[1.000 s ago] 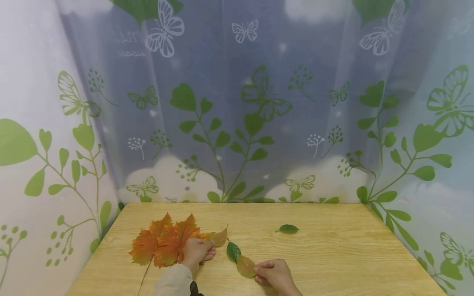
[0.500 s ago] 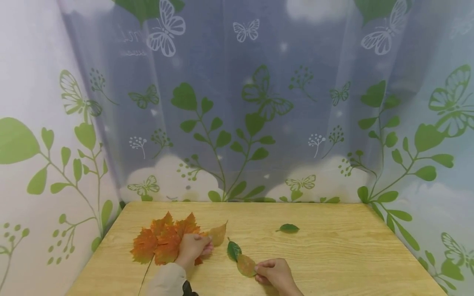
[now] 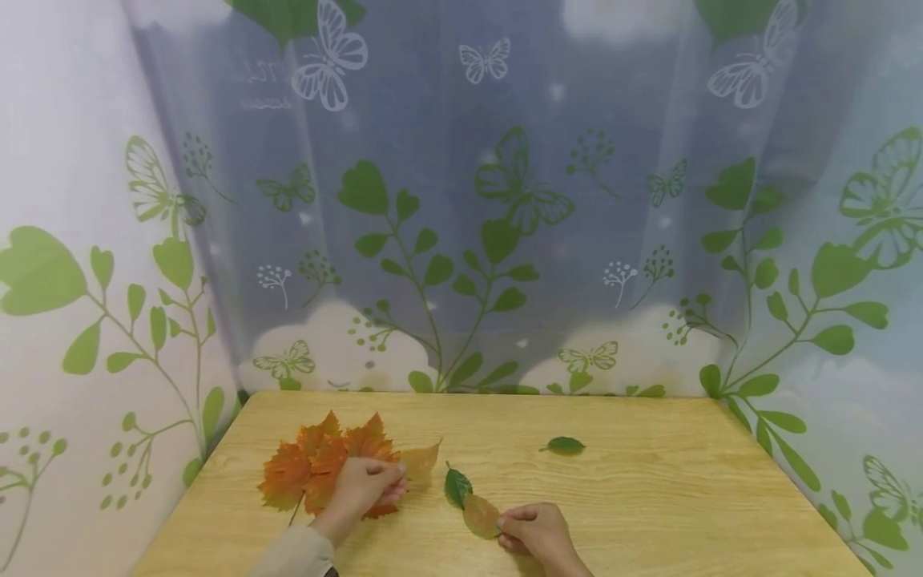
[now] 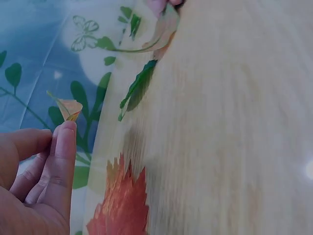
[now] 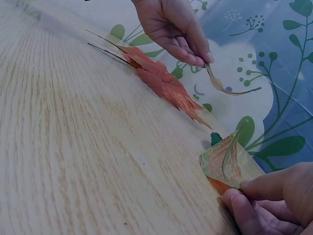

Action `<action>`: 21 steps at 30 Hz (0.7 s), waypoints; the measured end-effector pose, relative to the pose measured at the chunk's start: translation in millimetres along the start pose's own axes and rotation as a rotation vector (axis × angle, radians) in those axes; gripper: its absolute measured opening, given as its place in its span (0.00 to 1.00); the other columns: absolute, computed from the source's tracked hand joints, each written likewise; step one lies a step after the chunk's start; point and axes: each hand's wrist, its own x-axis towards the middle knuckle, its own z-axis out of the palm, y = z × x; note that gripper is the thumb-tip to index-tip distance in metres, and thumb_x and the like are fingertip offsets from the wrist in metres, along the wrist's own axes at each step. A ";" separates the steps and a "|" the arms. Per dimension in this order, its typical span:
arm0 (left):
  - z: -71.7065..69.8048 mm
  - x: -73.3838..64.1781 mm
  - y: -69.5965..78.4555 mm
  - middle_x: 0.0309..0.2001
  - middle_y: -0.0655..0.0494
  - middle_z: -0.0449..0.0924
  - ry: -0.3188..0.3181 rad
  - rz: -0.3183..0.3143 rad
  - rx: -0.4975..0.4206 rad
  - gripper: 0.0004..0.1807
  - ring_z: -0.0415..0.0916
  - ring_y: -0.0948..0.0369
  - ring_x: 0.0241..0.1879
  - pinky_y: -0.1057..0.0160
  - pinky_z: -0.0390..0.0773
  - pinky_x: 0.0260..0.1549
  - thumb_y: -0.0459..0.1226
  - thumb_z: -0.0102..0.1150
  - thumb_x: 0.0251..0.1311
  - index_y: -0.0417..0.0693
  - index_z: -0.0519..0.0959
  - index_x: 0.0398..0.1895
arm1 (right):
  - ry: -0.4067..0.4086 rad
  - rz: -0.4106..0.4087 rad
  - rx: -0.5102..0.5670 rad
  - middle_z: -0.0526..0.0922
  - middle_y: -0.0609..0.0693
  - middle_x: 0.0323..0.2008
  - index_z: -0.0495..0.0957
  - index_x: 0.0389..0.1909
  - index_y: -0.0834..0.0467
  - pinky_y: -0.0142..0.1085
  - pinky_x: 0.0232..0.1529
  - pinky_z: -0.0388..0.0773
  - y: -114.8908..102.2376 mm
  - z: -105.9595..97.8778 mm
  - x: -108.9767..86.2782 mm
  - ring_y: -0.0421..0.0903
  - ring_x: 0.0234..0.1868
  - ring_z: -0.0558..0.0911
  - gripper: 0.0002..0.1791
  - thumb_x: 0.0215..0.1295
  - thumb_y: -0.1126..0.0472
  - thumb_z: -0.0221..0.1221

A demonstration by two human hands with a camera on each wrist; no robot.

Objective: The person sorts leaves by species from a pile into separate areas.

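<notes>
Clock directions are centred on the dark green leaf point(image 3: 457, 488), with 12 toward the far edge of the desk point(image 3: 649, 481). Nearest, at 4 o'clock, the right hand point(image 3: 541, 530) pinches the edge of a brown leaf point(image 3: 479, 517) between thumb and fingers, much as it did a second ago. The brown leaf is tilted up and appears to meet the dark green leaf at 5 o'clock; whether the two are fastened cannot be told. At 9 o'clock the left hand point(image 3: 356, 489) pinches a yellow leaf point(image 3: 421, 463) by one end, the free tip toward 1. Over the last second this hand has drawn toward 9, widening the gap from the dark green leaf; the yellow leaf is thus judged to be in mid-handling, held raised. Past this hand, also at 9, red-orange maple leaves point(image 3: 284, 477) overlap, a stem pointing to 7. No container is visible; the maple leaves lie directly on the desk. Farther, at 2 o'clock, a small green leaf point(image 3: 566, 445) lies well apart. Beyond hangs a printed curtain point(image 3: 613, 200).
</notes>
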 end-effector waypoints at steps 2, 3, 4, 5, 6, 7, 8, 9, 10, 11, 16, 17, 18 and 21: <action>-2.0 -4.6 -0.8 0.29 0.45 0.85 -0.022 0.005 0.037 0.16 0.83 0.60 0.26 0.63 0.83 0.28 0.38 0.63 0.61 0.29 0.83 0.39 | -0.002 -0.002 -0.001 0.83 0.54 0.31 0.80 0.39 0.73 0.31 0.34 0.82 0.8 -0.2 0.7 0.38 0.25 0.83 0.10 0.59 0.69 0.63; -2.7 -7.0 -1.6 0.29 0.44 0.85 -0.035 0.008 0.047 0.16 0.83 0.60 0.25 0.63 0.83 0.28 0.38 0.63 0.61 0.28 0.82 0.39 | -0.003 -0.003 -0.003 0.83 0.54 0.31 0.81 0.39 0.73 0.31 0.35 0.82 1.1 -0.2 1.1 0.38 0.25 0.84 0.10 0.59 0.69 0.63; -3.2 -9.6 -2.5 0.28 0.44 0.85 -0.049 0.012 0.056 0.15 0.84 0.60 0.25 0.62 0.83 0.28 0.37 0.63 0.60 0.28 0.82 0.38 | -0.004 -0.005 -0.004 0.83 0.54 0.31 0.81 0.39 0.72 0.31 0.35 0.82 1.4 -0.2 1.4 0.38 0.26 0.84 0.10 0.60 0.69 0.63; -3.7 -12.4 -3.3 0.28 0.44 0.85 -0.060 0.017 0.063 0.15 0.83 0.59 0.25 0.62 0.83 0.28 0.36 0.63 0.60 0.28 0.83 0.37 | -0.006 -0.006 -0.006 0.83 0.54 0.31 0.81 0.39 0.72 0.31 0.35 0.82 1.5 -0.1 1.6 0.38 0.26 0.84 0.10 0.60 0.69 0.63; -4.2 -15.5 -4.0 0.27 0.44 0.85 -0.074 0.019 0.073 0.15 0.84 0.59 0.24 0.62 0.83 0.28 0.36 0.63 0.60 0.27 0.83 0.36 | -0.007 -0.008 -0.008 0.84 0.54 0.31 0.81 0.39 0.72 0.31 0.35 0.82 1.9 -0.1 1.9 0.38 0.26 0.84 0.10 0.60 0.68 0.63; -4.5 -18.4 -4.9 0.26 0.45 0.85 -0.084 0.020 0.077 0.14 0.83 0.59 0.24 0.62 0.83 0.28 0.36 0.63 0.60 0.27 0.83 0.36 | -0.007 -0.009 -0.009 0.84 0.54 0.30 0.81 0.39 0.72 0.31 0.35 0.82 2.1 -0.2 2.1 0.38 0.26 0.84 0.10 0.60 0.68 0.63; -4.8 -21.1 -5.9 0.27 0.45 0.85 -0.097 0.017 0.073 0.14 0.83 0.59 0.25 0.62 0.83 0.29 0.36 0.63 0.60 0.28 0.83 0.35 | -0.007 -0.010 -0.010 0.84 0.54 0.30 0.81 0.39 0.72 0.31 0.35 0.82 2.2 -0.3 2.0 0.38 0.26 0.84 0.10 0.60 0.68 0.63; -5.1 -23.9 -6.7 0.26 0.46 0.85 -0.108 0.012 0.075 0.14 0.83 0.60 0.25 0.62 0.83 0.29 0.36 0.64 0.60 0.28 0.83 0.35 | -0.008 -0.011 -0.010 0.84 0.54 0.30 0.81 0.39 0.72 0.31 0.35 0.82 2.1 -0.6 1.8 0.38 0.26 0.84 0.10 0.60 0.68 0.63; -5.4 -26.8 -7.7 0.26 0.47 0.85 -0.120 0.006 0.079 0.14 0.83 0.60 0.25 0.63 0.83 0.29 0.36 0.64 0.60 0.29 0.83 0.35 | -0.009 -0.012 -0.009 0.84 0.54 0.30 0.81 0.39 0.72 0.31 0.35 0.82 2.2 -0.9 1.7 0.38 0.26 0.84 0.10 0.59 0.68 0.63; -5.8 -29.5 -8.7 0.26 0.48 0.85 -0.132 0.003 0.080 0.13 0.83 0.60 0.25 0.63 0.83 0.29 0.36 0.63 0.60 0.29 0.83 0.34 | -0.009 -0.013 -0.008 0.84 0.54 0.30 0.81 0.39 0.73 0.31 0.34 0.82 2.4 -1.4 1.6 0.38 0.26 0.84 0.10 0.59 0.68 0.63; -6.1 -43.3 -16.5 0.25 0.50 0.84 -0.203 -0.004 0.096 0.11 0.83 0.62 0.24 0.64 0.83 0.28 0.34 0.63 0.60 0.30 0.83 0.32 | -0.012 -0.016 0.004 0.84 0.54 0.29 0.81 0.38 0.73 0.31 0.34 0.82 3.9 -2.8 2.3 0.38 0.25 0.84 0.11 0.59 0.68 0.63; -6.0 -45.9 -18.9 0.25 0.50 0.84 -0.222 -0.003 0.094 0.11 0.83 0.62 0.24 0.64 0.83 0.28 0.34 0.63 0.60 0.29 0.83 0.32 | -0.013 -0.017 0.006 0.84 0.54 0.29 0.81 0.38 0.73 0.31 0.34 0.82 4.2 -2.7 2.5 0.38 0.25 0.84 0.11 0.59 0.68 0.63; -5.9 -48.3 -21.3 0.25 0.51 0.84 -0.240 -0.007 0.095 0.11 0.82 0.63 0.24 0.65 0.83 0.27 0.33 0.62 0.60 0.30 0.84 0.31 | -0.016 -0.018 0.007 0.84 0.54 0.29 0.81 0.38 0.73 0.31 0.34 0.82 4.5 -2.4 2.8 0.38 0.25 0.84 0.10 0.59 0.68 0.63; -5.8 -54.1 -29.8 0.24 0.53 0.84 -0.304 -0.009 0.102 0.11 0.81 0.65 0.23 0.66 0.82 0.26 0.34 0.62 0.60 0.31 0.84 0.30 | -0.018 -0.021 0.005 0.84 0.54 0.29 0.81 0.38 0.73 0.31 0.34 0.82 5.5 -1.9 3.8 0.38 0.25 0.84 0.10 0.59 0.69 0.63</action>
